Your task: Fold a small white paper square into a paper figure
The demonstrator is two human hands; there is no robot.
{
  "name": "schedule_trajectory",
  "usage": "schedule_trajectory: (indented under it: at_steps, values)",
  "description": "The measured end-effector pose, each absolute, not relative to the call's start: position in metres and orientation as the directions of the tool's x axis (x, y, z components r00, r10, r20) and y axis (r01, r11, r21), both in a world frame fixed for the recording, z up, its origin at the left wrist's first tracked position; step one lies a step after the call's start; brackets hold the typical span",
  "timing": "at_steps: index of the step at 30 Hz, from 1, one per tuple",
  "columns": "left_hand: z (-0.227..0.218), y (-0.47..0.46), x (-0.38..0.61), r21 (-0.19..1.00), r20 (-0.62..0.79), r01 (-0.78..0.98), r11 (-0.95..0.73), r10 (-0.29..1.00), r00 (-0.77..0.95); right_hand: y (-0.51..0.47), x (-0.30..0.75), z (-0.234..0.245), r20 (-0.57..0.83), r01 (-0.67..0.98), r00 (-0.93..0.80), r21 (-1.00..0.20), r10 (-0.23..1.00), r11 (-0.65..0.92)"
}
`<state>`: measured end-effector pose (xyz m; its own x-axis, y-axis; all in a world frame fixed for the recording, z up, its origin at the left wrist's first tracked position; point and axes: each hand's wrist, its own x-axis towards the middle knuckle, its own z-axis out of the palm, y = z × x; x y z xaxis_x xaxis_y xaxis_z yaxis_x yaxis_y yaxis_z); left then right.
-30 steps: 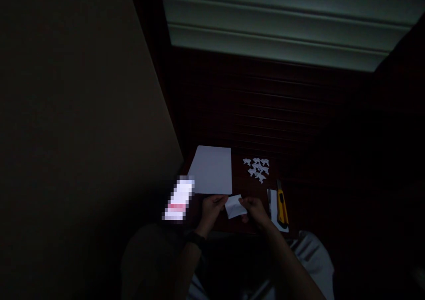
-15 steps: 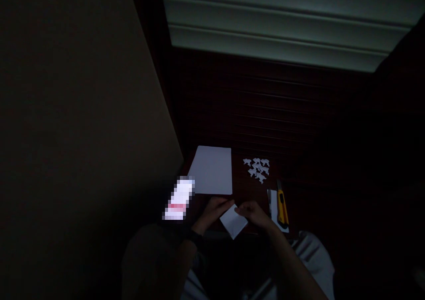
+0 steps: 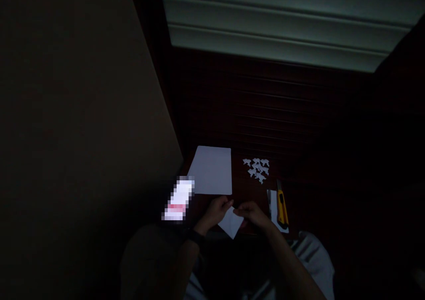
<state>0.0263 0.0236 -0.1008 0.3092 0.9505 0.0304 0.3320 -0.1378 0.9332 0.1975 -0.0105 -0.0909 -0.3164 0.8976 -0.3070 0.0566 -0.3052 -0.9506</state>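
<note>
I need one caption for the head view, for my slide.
In dim light, left hand and right hand hold a white paper; a yellow cutter lies at right.

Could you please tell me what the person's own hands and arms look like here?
The left hand and right hand are bare, with no gloves visible. A dark band, perhaps a watch, circles the left wrist; none shows on the right. The right forearm shows no sleeve; the left upper arm is too dark to judge.

Sheet, paper shapes on apparent table
</note>
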Motion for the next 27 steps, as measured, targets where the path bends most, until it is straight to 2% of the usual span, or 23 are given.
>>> schedule_trajectory:
  at_steps: [13, 22, 25, 27]
  values:
    - [-0.103, 0.023, 0.029, 0.925, 0.065, 0.333, -0.184, 0.938, 0.339, -0.012, 0.202, -0.086, -0.346, -0.014, -0.349, -0.927, 0.871, -0.374]
    - [-0.102, 0.027, 0.023, 0.950, 0.037, 0.279, -0.138, 0.940, 0.338, -0.015, 0.209, -0.084, -0.354, -0.050, -0.404, -0.912, 0.843, -0.407]
    - [-0.100, 0.028, 0.022, 0.964, 0.015, 0.249, -0.098, 0.949, 0.314, -0.015, 0.212, -0.090, -0.342, -0.110, -0.372, -0.907, 0.863, -0.407]
    - [-0.098, 0.029, 0.021, 0.976, -0.012, 0.211, -0.052, 0.956, 0.292, -0.013, 0.213, -0.096, -0.314, -0.184, -0.290, -0.909, 0.904, -0.374]
